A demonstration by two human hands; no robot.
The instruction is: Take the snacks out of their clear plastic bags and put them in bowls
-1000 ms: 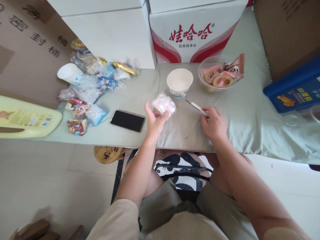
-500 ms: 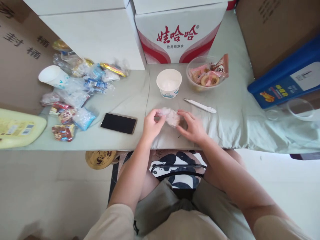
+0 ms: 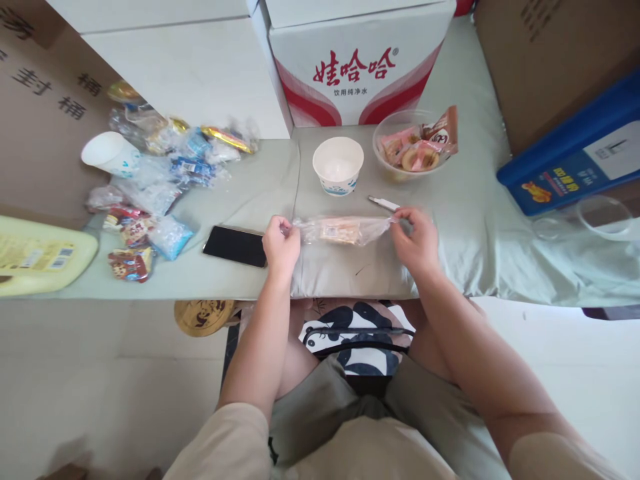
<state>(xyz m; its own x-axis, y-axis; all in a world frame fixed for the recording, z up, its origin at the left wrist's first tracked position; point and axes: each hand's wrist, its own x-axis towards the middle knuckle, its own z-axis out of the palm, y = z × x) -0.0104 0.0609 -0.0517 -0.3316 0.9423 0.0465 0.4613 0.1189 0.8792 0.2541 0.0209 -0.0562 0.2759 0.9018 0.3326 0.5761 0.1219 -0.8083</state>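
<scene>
My left hand and my right hand each pinch one end of a clear plastic snack wrapper, stretched flat between them just above the grey-green cloth. A pale snack shows inside the wrapper. A white pen-like tool lies on the cloth just behind my right hand. Beyond the wrapper stand a white paper bowl and a clear bowl with several pink and brown snack packets.
A black phone lies left of my left hand. Further left are a heap of snack packets, a tipped paper cup and a yellow jug. White cartons and a blue box line the back.
My right hand let go of the white tool and joined the left at the crumpled wrapper. Both hands then pulled apart, stretching the wrapper out flat between them.
</scene>
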